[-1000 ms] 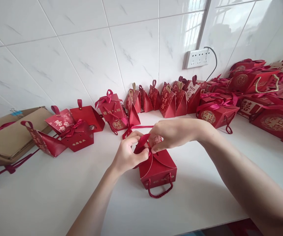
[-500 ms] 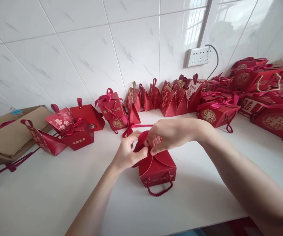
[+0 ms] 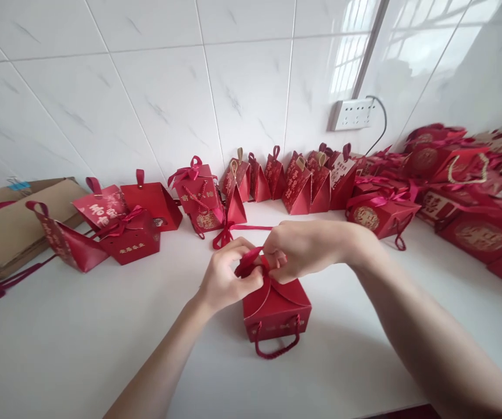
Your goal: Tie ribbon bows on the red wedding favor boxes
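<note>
A red gift box (image 3: 277, 308) with overlapping curved top flaps stands on the white table, its twisted rope handle hanging down the near side. Over the box's far part, my left hand (image 3: 231, 273) pinches a red ribbon (image 3: 249, 260) between thumb and fingers. Close against it, my right hand (image 3: 296, 250) bends down from the right, fingertips closed on the ribbon at the middle of the lid. My fingers partly hide the ribbon where the two hands meet. Behind them, a ribbon end (image 3: 251, 227) trails across the table.
Small red triangular boxes (image 3: 298, 183) line the tiled wall. To the right, red boxes (image 3: 473, 233) are piled up. Several finished-looking boxes (image 3: 135, 241) and flat brown cardboard (image 3: 28, 227) occupy the left. A power strip (image 3: 353, 114) is fixed on the wall.
The ribbon loop between my hands has become smaller and is drawn in nearer the lid. Both hands stay over the box, and the camera view has shifted slightly.
</note>
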Available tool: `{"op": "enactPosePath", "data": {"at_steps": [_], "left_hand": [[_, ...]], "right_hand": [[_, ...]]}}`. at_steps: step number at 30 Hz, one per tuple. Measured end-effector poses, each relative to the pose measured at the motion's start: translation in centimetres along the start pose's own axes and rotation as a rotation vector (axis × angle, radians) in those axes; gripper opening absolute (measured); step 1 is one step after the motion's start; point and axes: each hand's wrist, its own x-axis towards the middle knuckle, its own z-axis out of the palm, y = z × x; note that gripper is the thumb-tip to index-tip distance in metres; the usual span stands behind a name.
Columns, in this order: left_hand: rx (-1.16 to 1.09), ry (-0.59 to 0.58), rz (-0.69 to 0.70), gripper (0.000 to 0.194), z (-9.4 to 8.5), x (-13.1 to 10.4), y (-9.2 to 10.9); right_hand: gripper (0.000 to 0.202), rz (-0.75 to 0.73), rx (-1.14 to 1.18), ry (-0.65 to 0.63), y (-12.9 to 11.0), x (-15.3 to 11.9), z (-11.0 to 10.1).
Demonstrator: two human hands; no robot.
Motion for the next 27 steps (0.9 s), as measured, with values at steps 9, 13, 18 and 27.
{"op": "enactPosePath", "data": {"at_steps": [9,13,18,27], "left_hand": [[0.218,0.187,0.28,0.013,0.19,-0.18,-0.07],[0.297,0.204,0.323,0.012,0.17,-0.29,-0.2],[0.309,0.158,0.277,0.013,-0.09,-0.14,-0.32],[0.065,0.128,0.225,0.012,-0.26,0.03,-0.12]], "right_hand": [[0.008,0.027,-0.038,0.044,0.01,0.15,0.45],[0.003,-0.053,-0.025,0.078,-0.29,-0.31,0.4],[0.003,-0.11,0.018,0.048,0.04,-0.69,-0.05],[0.013,-0.08,0.198,-0.045,0.39,-0.01,-0.44]]}}
